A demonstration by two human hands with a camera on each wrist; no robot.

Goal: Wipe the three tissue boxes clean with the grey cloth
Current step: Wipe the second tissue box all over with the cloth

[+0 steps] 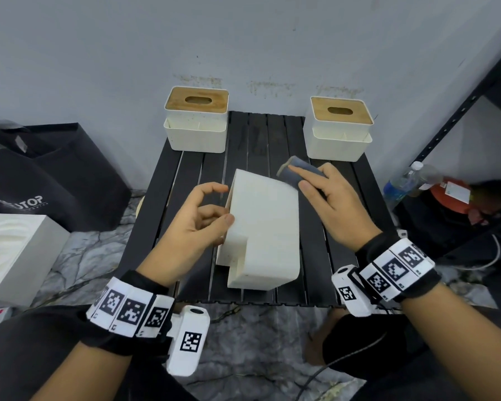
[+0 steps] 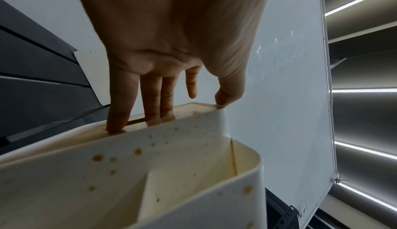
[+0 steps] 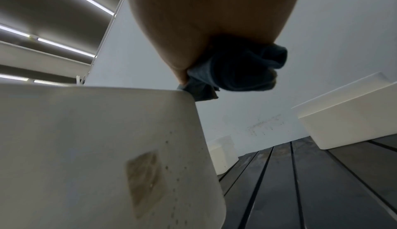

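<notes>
On the black slatted table (image 1: 261,134) a white tissue box (image 1: 266,224) lies tipped over in the middle, its speckled side (image 2: 171,173) facing left. My left hand (image 1: 211,204) grips its left edge, thumb on the upper face and fingers hooked over the rim (image 2: 167,110). A bunched grey cloth (image 1: 294,169) is held in my right hand (image 1: 310,180) and touches the box's far right corner (image 3: 189,93). Two more tissue boxes with wooden lids stand upright at the back left (image 1: 196,123) and back right (image 1: 339,128).
A black bag (image 1: 49,175) and a white carton (image 1: 15,256) sit on the floor to the left. On the right stands a dark metal shelf (image 1: 460,111) with a water bottle (image 1: 402,180) and an orange object (image 1: 449,195) at its foot. The wall is close behind the table.
</notes>
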